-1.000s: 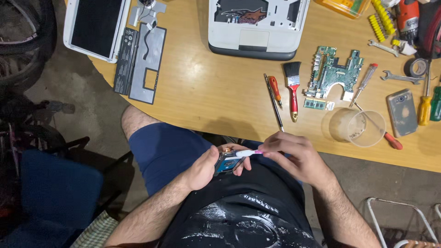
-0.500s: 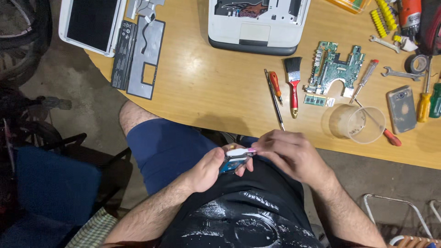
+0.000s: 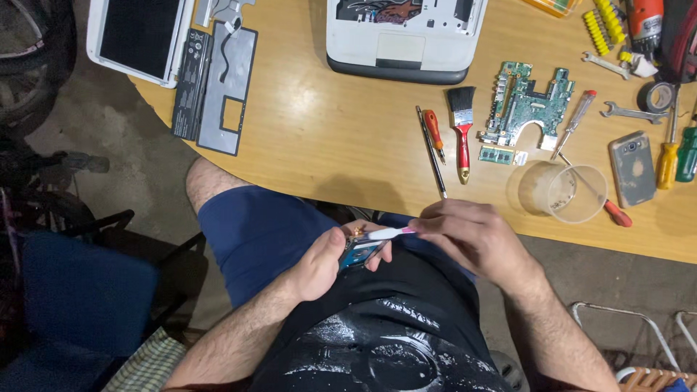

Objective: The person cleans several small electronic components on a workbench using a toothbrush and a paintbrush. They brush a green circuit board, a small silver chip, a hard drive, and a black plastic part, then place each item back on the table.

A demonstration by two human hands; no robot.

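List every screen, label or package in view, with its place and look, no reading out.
Laptop screen: far left table corner, dark rectangle in a white frame, unlit.
Phone: right side of table, lying flat, grey back up, screen hidden.
Battery: beside the laptop screen, long black bar with small pale labels.
Orange case: top edge, mostly cut off.

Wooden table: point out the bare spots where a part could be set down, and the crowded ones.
The wooden table is bare in the middle, between the grey panel and the black screwdriver, below the white laptop base. The right end is crowded: circuit board, plastic cup, phone, wrenches.
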